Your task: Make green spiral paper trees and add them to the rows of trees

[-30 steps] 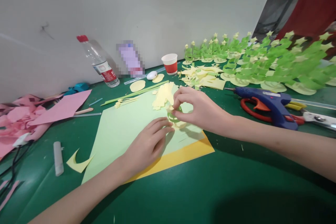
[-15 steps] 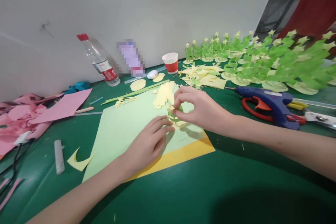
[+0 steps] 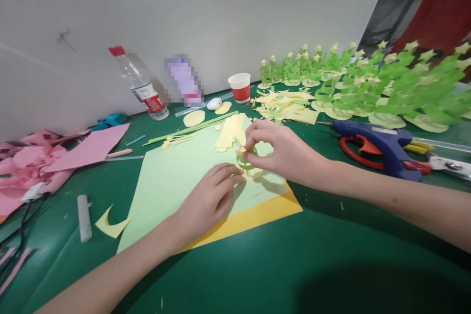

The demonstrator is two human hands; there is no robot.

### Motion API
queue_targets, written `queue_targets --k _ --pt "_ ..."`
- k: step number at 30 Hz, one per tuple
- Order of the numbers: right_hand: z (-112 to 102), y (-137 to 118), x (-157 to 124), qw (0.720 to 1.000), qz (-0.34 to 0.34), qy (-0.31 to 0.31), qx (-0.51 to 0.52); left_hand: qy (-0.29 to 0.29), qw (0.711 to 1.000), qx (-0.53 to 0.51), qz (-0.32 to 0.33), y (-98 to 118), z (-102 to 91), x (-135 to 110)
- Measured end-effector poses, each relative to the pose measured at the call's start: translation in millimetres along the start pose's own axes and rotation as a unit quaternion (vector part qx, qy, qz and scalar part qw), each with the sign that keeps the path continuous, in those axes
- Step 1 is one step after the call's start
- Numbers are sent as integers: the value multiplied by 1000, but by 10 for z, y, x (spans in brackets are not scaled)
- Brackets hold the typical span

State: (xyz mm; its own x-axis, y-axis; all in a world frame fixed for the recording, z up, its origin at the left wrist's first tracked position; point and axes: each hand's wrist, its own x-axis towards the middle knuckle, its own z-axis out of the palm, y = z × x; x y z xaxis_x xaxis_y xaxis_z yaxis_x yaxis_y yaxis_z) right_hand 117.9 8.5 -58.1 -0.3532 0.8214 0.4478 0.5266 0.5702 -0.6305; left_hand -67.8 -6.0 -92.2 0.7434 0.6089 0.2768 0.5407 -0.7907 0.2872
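My right hand (image 3: 280,151) pinches the top of a small green paper spiral (image 3: 246,162) with a pale yellow star, thumb and forefinger closed on it. The spiral stands on a pale yellow disc (image 3: 254,173) on a light green sheet (image 3: 176,181). My left hand (image 3: 208,200) lies beside it, fingers curled, fingertips pressing on the disc's edge. A pile of pale yellow paper strips (image 3: 229,132) lies just behind the spiral. An orange-yellow sheet (image 3: 257,216) shows under the green one.
A blue glue gun (image 3: 375,144) lies over red scissors to the right. Rows of finished green paper trees (image 3: 368,86) fill the back right. A plastic bottle (image 3: 139,84), a red-and-white cup (image 3: 240,87), yellow scraps (image 3: 287,105), pink paper (image 3: 55,157) and a glue stick (image 3: 84,216) lie around.
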Motion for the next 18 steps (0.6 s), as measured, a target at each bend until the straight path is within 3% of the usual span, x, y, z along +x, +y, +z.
queue_targets --k 18 --pt "-2 22 4 1000 0 -1 -4 -22 1000 -7 -18 4 -6 -16"
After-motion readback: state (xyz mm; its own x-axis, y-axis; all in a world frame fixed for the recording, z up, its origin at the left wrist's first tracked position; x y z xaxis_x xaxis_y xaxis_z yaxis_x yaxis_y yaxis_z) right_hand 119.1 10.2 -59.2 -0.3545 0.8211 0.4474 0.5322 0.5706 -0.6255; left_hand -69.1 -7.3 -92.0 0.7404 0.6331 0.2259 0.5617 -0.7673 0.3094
